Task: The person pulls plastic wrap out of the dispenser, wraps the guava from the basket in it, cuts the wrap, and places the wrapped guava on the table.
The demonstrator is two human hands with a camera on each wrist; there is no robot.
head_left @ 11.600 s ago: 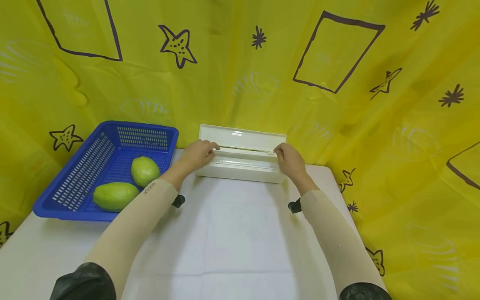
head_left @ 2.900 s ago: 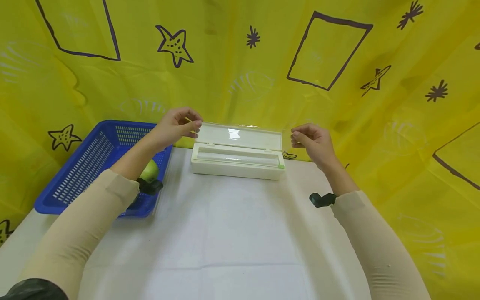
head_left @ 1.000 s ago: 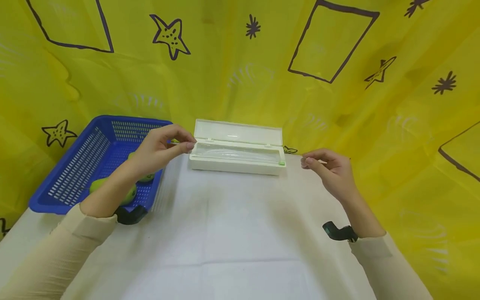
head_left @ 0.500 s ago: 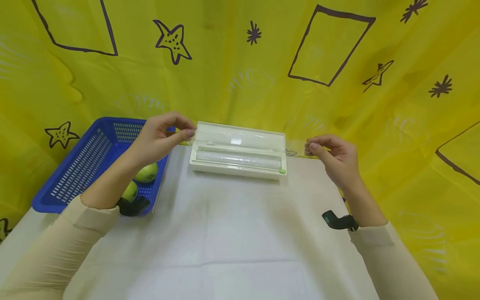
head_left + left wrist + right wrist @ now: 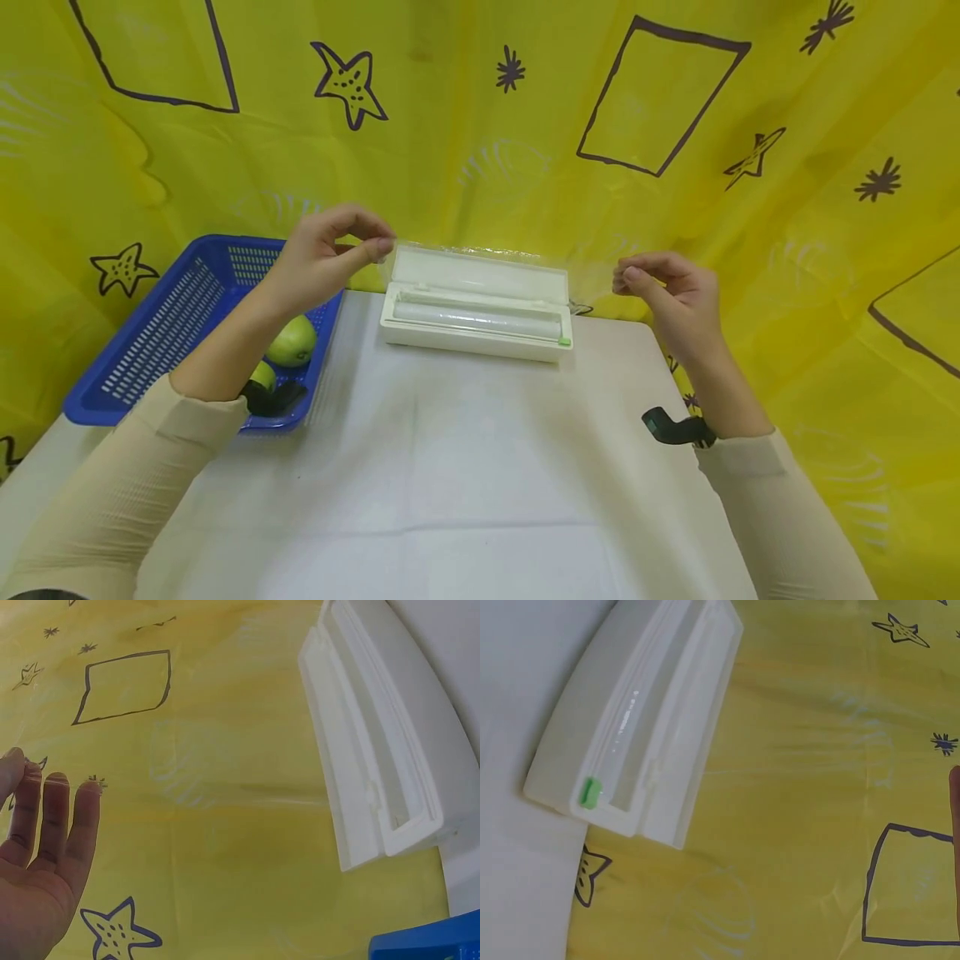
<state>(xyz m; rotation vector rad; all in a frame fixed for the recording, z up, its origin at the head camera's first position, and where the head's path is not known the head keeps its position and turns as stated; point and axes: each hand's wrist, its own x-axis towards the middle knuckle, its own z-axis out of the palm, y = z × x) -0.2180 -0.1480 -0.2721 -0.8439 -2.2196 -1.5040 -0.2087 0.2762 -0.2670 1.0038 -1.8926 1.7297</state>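
One thin, clear film (image 5: 498, 252), glossy along its upper edge, stretches from the left hand (image 5: 318, 258) to the right hand (image 5: 678, 300), thumb and fingers of each pinching a side. Below it, on the cloth-covered tabletop (image 5: 450, 450), sits a long, smooth white box (image 5: 472, 344), its flat lid (image 5: 480, 277) raised behind a cylindrical roll (image 5: 476, 318). A perforated blue basket (image 5: 142, 367) holds rounded green fruit (image 5: 294, 342).
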